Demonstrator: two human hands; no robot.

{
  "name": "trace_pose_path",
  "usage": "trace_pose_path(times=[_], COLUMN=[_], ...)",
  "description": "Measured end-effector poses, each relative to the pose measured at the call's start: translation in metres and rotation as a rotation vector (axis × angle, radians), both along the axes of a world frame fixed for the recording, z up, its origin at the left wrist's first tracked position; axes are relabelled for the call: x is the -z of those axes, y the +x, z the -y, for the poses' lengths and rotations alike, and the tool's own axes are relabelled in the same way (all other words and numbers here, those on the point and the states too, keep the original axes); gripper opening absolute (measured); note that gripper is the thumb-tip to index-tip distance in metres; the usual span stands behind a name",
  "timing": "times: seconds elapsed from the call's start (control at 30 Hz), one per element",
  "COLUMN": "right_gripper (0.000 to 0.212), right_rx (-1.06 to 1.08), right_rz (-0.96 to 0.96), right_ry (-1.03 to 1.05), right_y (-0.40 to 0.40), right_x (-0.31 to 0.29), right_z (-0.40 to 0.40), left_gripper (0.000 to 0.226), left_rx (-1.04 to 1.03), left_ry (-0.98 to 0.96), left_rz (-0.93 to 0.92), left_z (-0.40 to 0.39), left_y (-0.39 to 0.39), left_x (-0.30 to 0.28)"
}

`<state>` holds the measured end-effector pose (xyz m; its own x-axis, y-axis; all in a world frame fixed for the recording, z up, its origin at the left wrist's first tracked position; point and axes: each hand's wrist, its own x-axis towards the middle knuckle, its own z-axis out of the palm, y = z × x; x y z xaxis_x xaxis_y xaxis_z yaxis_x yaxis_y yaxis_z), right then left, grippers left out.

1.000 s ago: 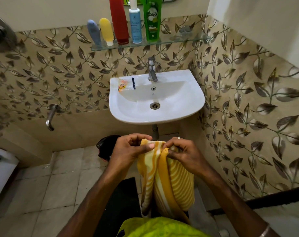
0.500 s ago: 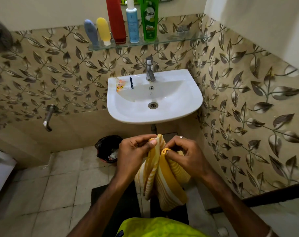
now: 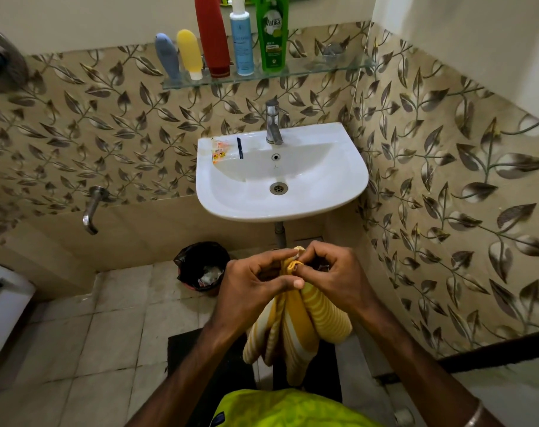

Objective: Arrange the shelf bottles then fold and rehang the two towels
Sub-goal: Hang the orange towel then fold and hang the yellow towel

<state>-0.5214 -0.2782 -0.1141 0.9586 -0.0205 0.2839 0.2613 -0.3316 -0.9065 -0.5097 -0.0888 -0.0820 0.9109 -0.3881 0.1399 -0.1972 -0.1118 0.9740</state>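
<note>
Bunching towel tighter | left hand, right hand pinch top, closer together

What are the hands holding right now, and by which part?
Both the left hand and the right hand pinch the yellow striped towel at its bunched top edge; the rest hangs below.

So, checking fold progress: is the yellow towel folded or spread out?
Folded. The yellow striped towel hangs in doubled layers, its top corners pinched together by the left hand and right hand.
</note>
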Motion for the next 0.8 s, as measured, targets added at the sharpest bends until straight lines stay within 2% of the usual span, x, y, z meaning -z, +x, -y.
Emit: trace_pose_path(times=[0.23,0.33,0.43,0.57,0.67,0.8], right_gripper=[0.032,0.027,0.029,0.018,0.013,0.032], right_rx=[-0.103,-0.21,-0.301,-0.407,-0.496,-0.57], right_rz=[-0.055,-0.162,-0.251,-0.339,-0.405,-0.505], right_ry=[0.075,0.043,0.009,0.053,-0.003,-0.087], right_y=[0.004,0.006,0.004,-0.003,-0.009,-0.02], right_x=[-0.004,-0.001,0.002,0.005,0.008,0.019], right_z=[-0.001,0.009,0.016,0.024,0.025,0.028], left_gripper=[0.022,0.019,0.017,0.018,0.018,0.019], left_rx=[-0.087,-0.116,-0.175,-0.247,-0.32,-0.365], left_ry=[0.101,0.141,0.111,0.106,0.088,0.097], left_rz=[0.179,0.229,0.199,0.213,0.22,0.218], left_z=[-0.006,-0.007,-0.009,-0.015,-0.021,-0.029], left_y=[0.009,0.011,0.014,0.023,0.031,0.043], left_x=[0.002,0.0,-0.004,-0.011,-0.015,-0.02])
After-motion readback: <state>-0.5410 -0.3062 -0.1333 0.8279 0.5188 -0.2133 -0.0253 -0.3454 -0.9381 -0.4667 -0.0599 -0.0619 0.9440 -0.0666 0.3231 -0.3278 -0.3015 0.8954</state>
